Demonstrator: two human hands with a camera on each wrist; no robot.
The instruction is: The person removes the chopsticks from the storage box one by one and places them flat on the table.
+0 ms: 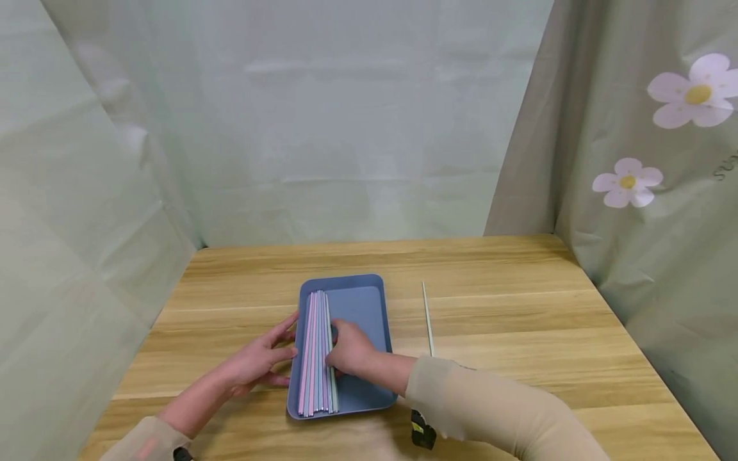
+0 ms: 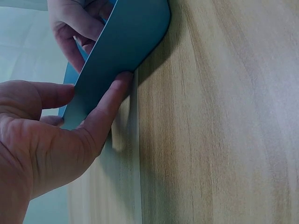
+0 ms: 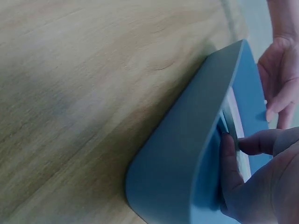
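A blue rectangular tray [image 1: 366, 394] lies on the wooden table, its long sides running away from me. Along its left side lies a row of several pastel chopsticks [image 1: 315, 358], pink, blue and green. My left hand [image 1: 259, 362] touches the tray's left wall from outside, fingers spread and mostly straight, as the left wrist view shows. Inside the tray, my right hand [image 1: 353, 349] pinches the pale green chopstick [image 1: 334, 394] at the row's right edge between thumb and fingers. That chopstick lies close against the others. Part of the row is hidden behind the right hand.
A single pale chopstick [image 1: 428, 314] lies on the table [image 1: 507, 307] right of the tray, its near end hidden by the right sleeve [image 1: 478, 397]. Pale curtains [image 1: 369, 128] stand behind the table and at both sides, the right one with printed flowers.
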